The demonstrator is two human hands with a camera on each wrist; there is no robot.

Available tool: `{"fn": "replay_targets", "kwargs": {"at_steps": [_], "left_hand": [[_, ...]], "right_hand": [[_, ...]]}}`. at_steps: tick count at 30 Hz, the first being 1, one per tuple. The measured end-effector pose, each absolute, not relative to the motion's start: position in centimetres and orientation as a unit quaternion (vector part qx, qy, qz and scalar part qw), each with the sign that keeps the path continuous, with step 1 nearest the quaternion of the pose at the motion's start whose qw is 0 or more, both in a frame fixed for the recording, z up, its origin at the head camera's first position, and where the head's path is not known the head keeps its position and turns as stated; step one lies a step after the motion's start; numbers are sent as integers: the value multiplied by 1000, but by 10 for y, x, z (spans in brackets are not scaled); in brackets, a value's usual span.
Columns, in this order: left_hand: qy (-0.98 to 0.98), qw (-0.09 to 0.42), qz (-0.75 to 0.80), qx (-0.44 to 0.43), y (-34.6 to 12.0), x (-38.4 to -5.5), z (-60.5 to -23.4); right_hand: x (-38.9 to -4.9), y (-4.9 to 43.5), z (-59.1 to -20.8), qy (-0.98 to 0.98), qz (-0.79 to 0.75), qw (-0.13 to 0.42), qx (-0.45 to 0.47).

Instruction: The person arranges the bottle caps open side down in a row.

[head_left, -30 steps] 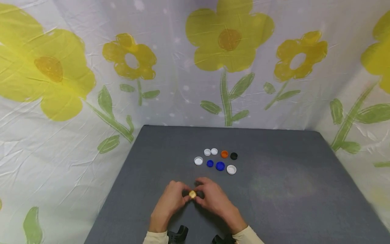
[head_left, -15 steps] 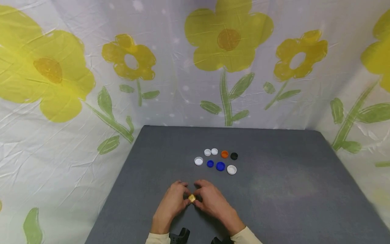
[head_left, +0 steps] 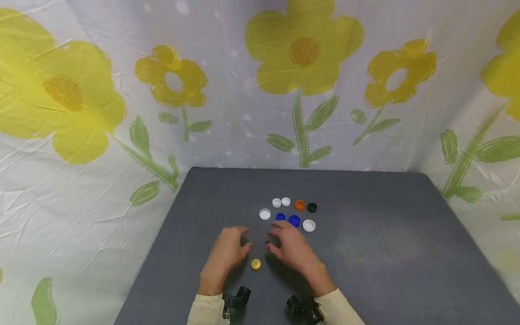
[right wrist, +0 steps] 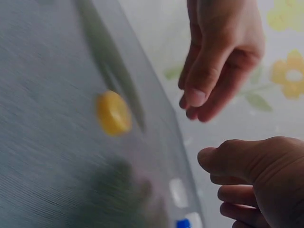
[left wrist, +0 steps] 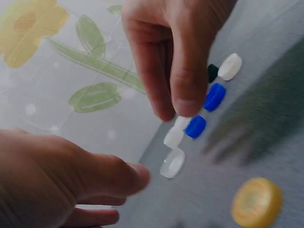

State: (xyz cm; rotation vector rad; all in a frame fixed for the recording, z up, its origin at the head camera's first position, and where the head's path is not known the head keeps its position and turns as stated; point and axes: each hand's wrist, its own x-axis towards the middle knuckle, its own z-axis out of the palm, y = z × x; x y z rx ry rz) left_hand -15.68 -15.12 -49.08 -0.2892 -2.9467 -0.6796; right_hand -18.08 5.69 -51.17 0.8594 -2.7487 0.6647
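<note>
A gold-yellow bottle cap [head_left: 256, 264] lies on the grey table, untouched, a little nearer to me than my fingertips. Both wrist views show it too, as a thick yellow disc [left wrist: 256, 203]. My left hand [head_left: 225, 253] hovers to the upper left of it, thumb and fingers apart with nothing between them. Opposite, my right hand [head_left: 293, 248] is held the same way, its fingers loosely bent and holding nothing. Its fingertips come close to a small blue cap [head_left: 280, 217] and a larger blue cap [head_left: 294, 220] in the head view.
Beyond my hands lie more loose caps: an orange cap [head_left: 299, 205], a black cap [head_left: 312, 207] and several white ones, such as the white cap [head_left: 308, 225] at the right. A flower-printed curtain [head_left: 227, 113] hangs around the table [head_left: 365, 262].
Both hands held the yellow cap between their fingertips and drew it slightly toward me. Now they have let go, parted and moved forward, leaving the cap on the table.
</note>
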Motion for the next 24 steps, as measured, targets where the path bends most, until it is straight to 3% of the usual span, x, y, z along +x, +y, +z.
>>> {"fn": "replay_targets", "kwargs": {"at_steps": [4, 24], "left_hand": [[-968, 66, -229, -75, -148, -175, -484], [-962, 48, -263, -65, -134, -244, -514]], "right_hand": [[-199, 62, -502, -929, 239, 112, 260], [-260, 49, -508, -953, 239, 73, 174]]}}
